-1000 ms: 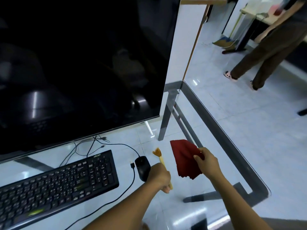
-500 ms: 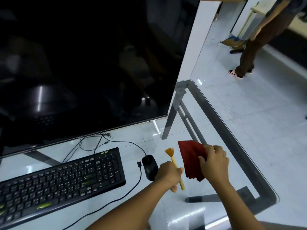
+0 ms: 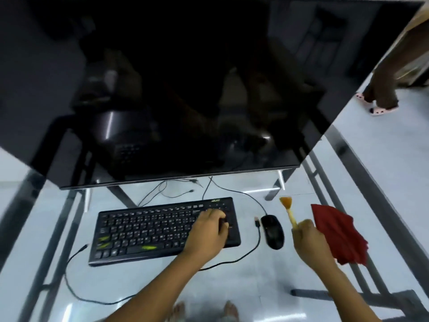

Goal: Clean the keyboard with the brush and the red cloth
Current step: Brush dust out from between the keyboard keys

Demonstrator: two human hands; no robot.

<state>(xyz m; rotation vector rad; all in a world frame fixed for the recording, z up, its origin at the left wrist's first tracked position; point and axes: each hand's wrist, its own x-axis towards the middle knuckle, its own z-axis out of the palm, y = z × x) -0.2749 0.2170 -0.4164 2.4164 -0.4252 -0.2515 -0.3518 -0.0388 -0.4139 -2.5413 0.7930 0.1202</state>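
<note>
Glass desk (image 3: 232,287) is bearing the keyboard (image 3: 151,228); left hand (image 3: 207,231) is resting on its right end, grip unclear, while right hand (image 3: 310,238) is clutching brush (image 3: 289,210) and red cloth (image 3: 336,233).

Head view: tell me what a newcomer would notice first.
A huge dark monitor fills the upper half, standing on the glass table. Below it lies a black keyboard with the left hand resting on its right end. Right of the mouse, the right hand grips a brush, bristles up, with the red cloth bunched against it.
</note>
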